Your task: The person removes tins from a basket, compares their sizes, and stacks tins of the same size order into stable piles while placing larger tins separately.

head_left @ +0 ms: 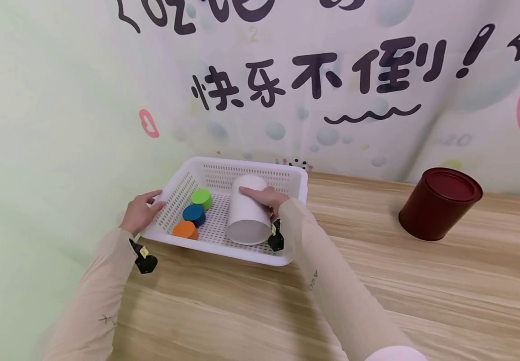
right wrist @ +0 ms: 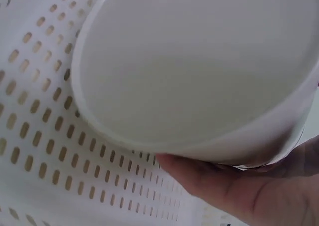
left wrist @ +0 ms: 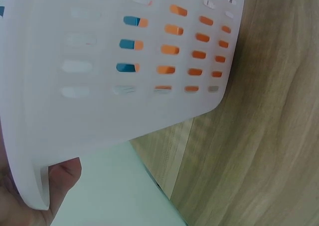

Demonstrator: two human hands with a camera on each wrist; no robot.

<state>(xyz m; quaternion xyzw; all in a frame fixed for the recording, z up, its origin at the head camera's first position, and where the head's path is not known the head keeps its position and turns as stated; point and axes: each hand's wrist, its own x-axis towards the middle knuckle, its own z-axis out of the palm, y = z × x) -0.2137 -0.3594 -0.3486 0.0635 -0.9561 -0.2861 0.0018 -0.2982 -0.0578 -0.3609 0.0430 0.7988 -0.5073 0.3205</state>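
Observation:
My left hand [head_left: 139,214] grips the left rim of a white perforated plastic basket [head_left: 242,254]. In the left wrist view, fingers [left wrist: 70,173] wrap the rim's lip. Inside the basket a white cylindrical container [head_left: 246,205] lies on its side, its open mouth toward me. My right hand [head_left: 266,196] holds this container from the right, with a finger stretched over its top. The right wrist view looks into the mouth of the container [right wrist: 189,96], its inside bare, with the right hand [right wrist: 239,186] at its wall.
Left of the container, a green round block [head_left: 202,198], a blue one [head_left: 194,214] and an orange one [head_left: 185,230] sit in a row in the basket. A dark red lidded can [head_left: 438,205] stands on the wooden table [head_left: 224,311] at right. A printed cloth [head_left: 287,135] hangs behind.

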